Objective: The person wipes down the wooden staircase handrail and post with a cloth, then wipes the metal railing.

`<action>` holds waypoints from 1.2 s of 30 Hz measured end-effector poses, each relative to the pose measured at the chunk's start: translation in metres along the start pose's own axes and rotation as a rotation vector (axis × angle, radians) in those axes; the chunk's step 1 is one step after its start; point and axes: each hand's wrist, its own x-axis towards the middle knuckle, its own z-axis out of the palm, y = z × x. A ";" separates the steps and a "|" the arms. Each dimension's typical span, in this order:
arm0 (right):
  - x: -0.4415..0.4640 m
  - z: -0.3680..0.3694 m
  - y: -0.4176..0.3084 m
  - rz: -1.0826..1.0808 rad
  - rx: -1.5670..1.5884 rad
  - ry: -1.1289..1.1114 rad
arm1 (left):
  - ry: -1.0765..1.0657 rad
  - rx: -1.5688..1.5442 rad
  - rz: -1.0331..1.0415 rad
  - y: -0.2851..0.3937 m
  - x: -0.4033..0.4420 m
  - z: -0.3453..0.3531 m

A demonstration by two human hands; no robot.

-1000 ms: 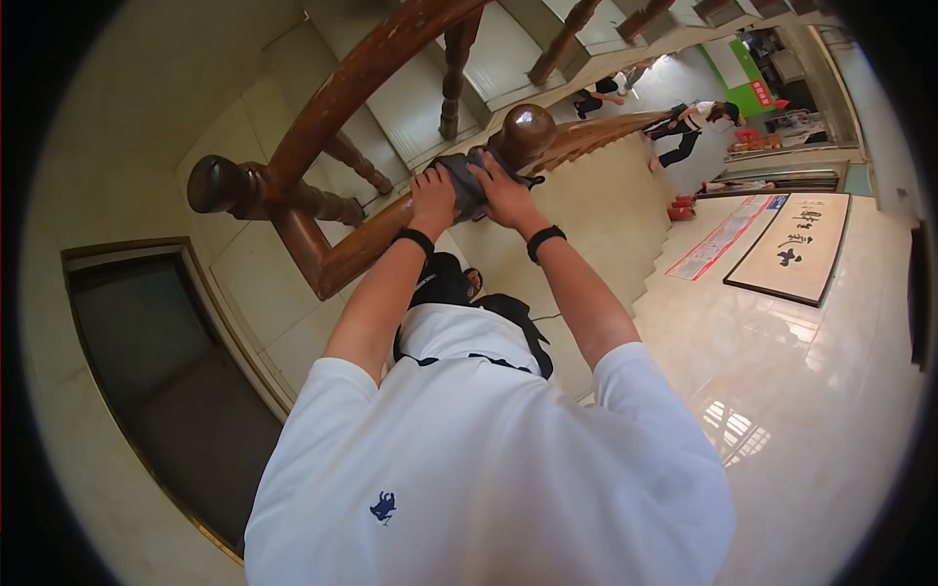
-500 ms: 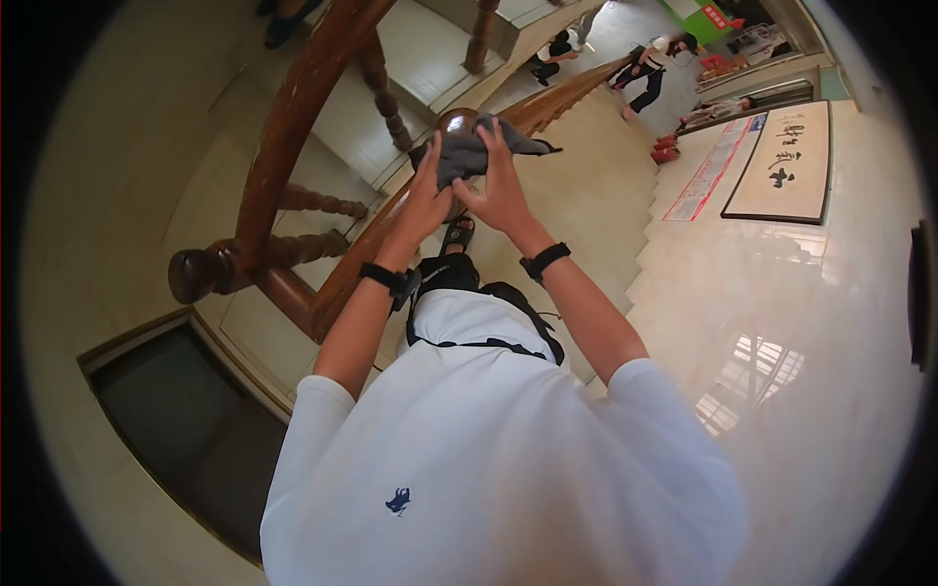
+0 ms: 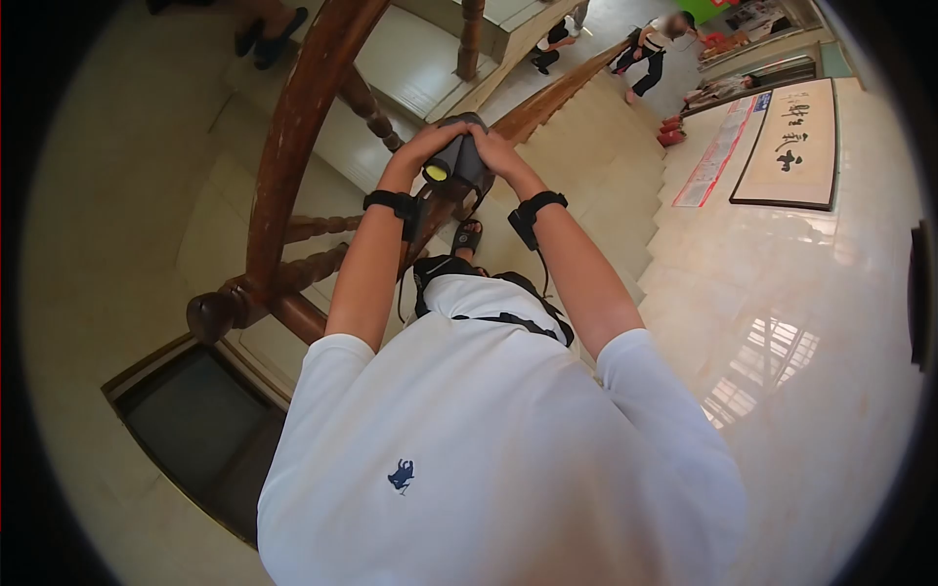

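A dark grey cloth (image 3: pixel 465 164) with a small yellow patch lies over the rounded top of a wooden newel post, which it mostly hides. My left hand (image 3: pixel 427 146) is curved over the cloth's left side, fingers at its top. From the right, my right hand (image 3: pixel 495 153) wraps the other side of the cloth. Both hands press the cloth between them. Just below it, the brown wooden handrail (image 3: pixel 430 217) slants down to the left. Each wrist wears a black band.
A thick curved wooden rail (image 3: pixel 293 146) rises at the left, with balusters and pale stairs behind. Someone's feet (image 3: pixel 278 39) show at the upper left. Two people (image 3: pixel 650 54) (image 3: pixel 555 44) are far off at the top. Framed calligraphy (image 3: pixel 787 146) hangs on the right wall.
My hands have shifted from the sides of the cloth to curl over its top, and the cloth now hangs folded lower round the post. The view has tilted, and feet show at the upper left.
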 end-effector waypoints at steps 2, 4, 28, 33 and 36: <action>0.001 -0.008 0.007 -0.041 -0.018 0.021 | -0.031 0.052 0.105 -0.007 0.001 0.002; -0.033 -0.009 -0.004 -0.143 -0.013 0.061 | 0.009 0.185 0.248 -0.013 -0.006 0.001; -0.009 -0.039 -0.061 0.020 -0.294 -0.400 | -0.197 0.187 0.019 0.021 -0.031 -0.007; -0.009 -0.030 -0.058 -0.257 -0.549 -0.391 | -0.057 0.331 0.078 -0.009 -0.033 -0.004; -0.029 -0.037 -0.077 -0.238 -0.707 -0.433 | 0.211 0.524 -0.041 -0.009 -0.063 0.016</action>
